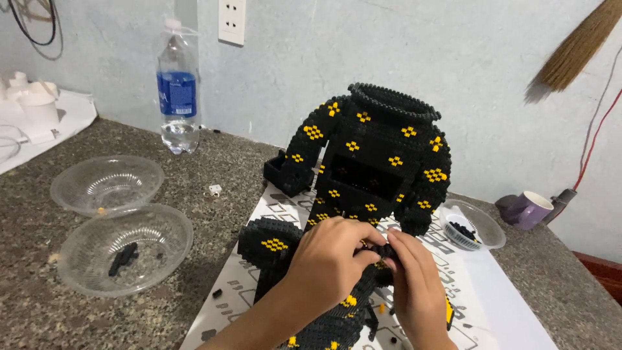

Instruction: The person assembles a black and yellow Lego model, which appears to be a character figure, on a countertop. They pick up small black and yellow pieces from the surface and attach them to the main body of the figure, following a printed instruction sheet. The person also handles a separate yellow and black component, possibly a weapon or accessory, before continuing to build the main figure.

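Hands meet at the lap of the black-and-yellow brick figure [363, 188]. Left hand [330, 262] and right hand [414, 282] pinch its bricks together, fingertips touching.

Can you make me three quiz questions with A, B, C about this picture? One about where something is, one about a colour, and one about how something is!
1. Where does the water bottle stand?
A. by the wall, behind the bowls
B. inside a bowl
C. on the floor

2. What colour are the spots on the black brick figure?
A. red
B. yellow
C. green

3. How is the purple mug?
A. upright
B. lying on its side
C. upside down

Answers: 1 A, it stands at the counter's back edge beyond the two clear bowls. 2 B, small yellow patches dot the black bricks. 3 B, its opening faces sideways.
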